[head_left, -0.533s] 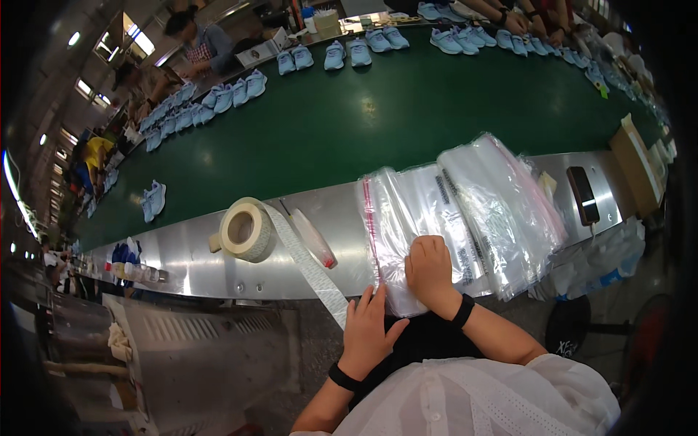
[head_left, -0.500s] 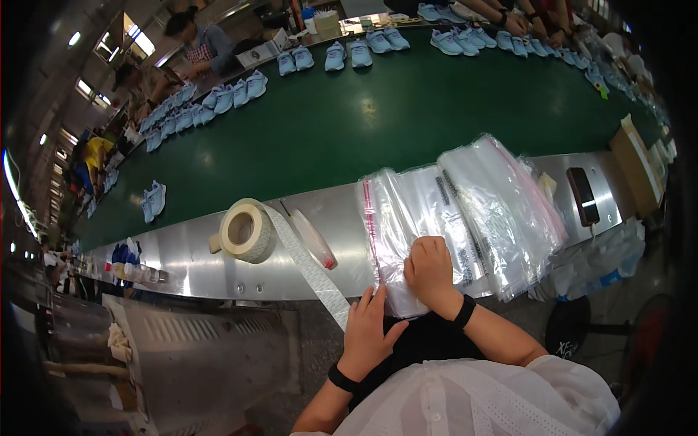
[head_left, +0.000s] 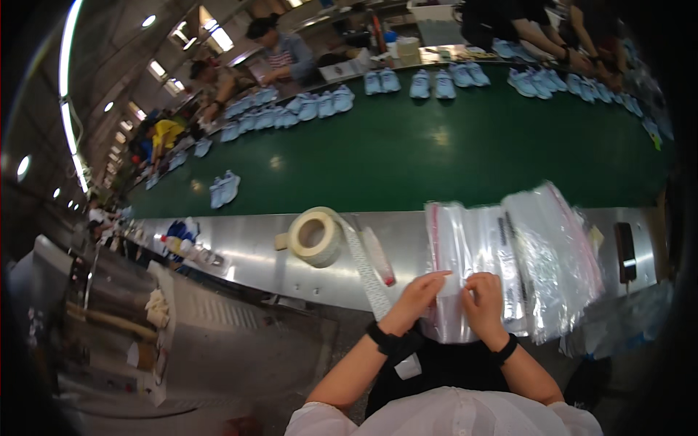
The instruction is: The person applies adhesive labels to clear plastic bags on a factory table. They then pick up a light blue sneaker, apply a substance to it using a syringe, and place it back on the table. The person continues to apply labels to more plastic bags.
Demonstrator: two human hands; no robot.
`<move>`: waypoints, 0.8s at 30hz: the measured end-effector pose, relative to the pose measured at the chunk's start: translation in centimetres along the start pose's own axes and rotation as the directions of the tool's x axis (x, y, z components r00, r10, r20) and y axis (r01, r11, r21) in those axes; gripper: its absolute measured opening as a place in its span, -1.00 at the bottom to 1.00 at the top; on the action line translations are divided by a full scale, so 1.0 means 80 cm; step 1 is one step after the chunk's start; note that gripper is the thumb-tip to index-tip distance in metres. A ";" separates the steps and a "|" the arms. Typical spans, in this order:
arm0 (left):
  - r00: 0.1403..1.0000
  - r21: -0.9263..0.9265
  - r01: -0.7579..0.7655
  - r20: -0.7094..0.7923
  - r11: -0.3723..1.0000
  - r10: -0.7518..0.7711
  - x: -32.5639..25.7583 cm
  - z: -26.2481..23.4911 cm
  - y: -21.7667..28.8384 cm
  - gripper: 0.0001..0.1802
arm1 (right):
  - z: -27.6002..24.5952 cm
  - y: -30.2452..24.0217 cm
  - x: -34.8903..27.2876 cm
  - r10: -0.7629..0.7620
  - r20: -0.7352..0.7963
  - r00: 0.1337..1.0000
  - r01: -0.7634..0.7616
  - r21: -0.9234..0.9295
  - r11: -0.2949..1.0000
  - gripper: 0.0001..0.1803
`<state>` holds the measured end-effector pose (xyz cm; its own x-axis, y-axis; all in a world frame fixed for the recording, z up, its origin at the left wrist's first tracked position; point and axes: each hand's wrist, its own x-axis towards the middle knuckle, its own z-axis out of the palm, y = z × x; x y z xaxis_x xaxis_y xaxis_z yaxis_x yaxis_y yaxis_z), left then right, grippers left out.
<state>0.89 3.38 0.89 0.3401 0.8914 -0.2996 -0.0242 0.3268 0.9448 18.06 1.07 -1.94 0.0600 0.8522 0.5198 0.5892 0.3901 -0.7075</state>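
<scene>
Left hand (head_left: 414, 296), right hand (head_left: 483, 299) pinch clear bag (head_left: 454, 291).

Clear plastic bags (head_left: 509, 254) with a red strip along one edge lie on a silvery steel bench (head_left: 247, 254). The tape roll (head_left: 314, 237) is cream. Pale blue shoes (head_left: 224, 189) sit on a dark green belt (head_left: 436, 152).

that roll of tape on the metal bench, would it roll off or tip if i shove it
Probably not. The tape roll lies flat on its side on the metal bench, so it should slide rather than roll. Its loose strip trails over the bench edge, looks floppy, and may drag along. The roll looks light.
</scene>
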 end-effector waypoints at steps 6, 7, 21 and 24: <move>0.999 0.090 -0.025 0.032 0.996 0.023 0.006 0.032 0.005 -0.56 | -0.011 -0.021 0.003 0.159 0.045 0.986 -0.156 -0.055 0.986 -0.76; 0.996 0.174 -0.089 0.006 0.981 0.090 0.005 0.036 0.005 -0.55 | -0.012 -0.027 0.005 0.208 0.063 0.976 -0.203 -0.085 0.976 -0.74; 0.904 0.476 -0.337 -0.079 0.812 0.421 0.004 0.066 -0.003 -0.58 | -0.020 0.023 0.007 0.558 0.254 0.790 -0.609 0.420 0.673 -0.89; 0.938 0.373 -0.253 -0.131 0.893 0.321 -0.002 0.049 -0.008 -0.59 | -0.023 0.024 0.005 0.605 0.263 0.751 -0.650 0.459 0.606 -0.89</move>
<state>4.53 1.76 0.85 0.1879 0.9822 0.0046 0.2427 -0.0510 0.9688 20.73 1.54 -2.18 0.1896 0.9680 -0.1641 -0.0521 -0.1570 -0.9862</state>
